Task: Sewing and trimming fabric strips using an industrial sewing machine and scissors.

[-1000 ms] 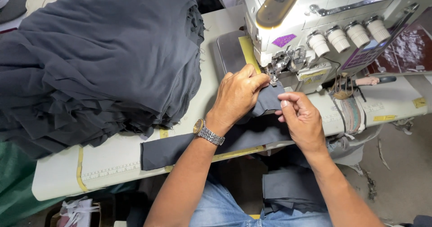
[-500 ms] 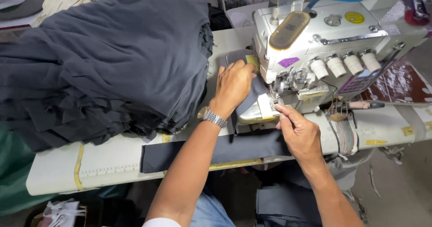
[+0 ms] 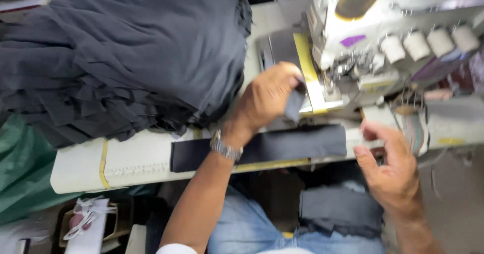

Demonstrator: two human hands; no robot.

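Dark fabric piece [image 3: 294, 104] sits pinched in the left hand [image 3: 267, 95], just at 9 o'clock of the sewing machine [image 3: 383, 37]. The right hand [image 3: 388, 166], fingers loosely spread and holding nothing, hovers at 5 o'clock of the left, by the worktop [image 3: 141, 161] edge. A dark strip [image 3: 282, 147] lies between them; a fabric stack [image 3: 121, 57] fills 10 o'clock.

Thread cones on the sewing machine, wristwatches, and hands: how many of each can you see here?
Thread cones: 4
Wristwatch: 1
Hands: 2, the left hand and the right hand
Total: 7
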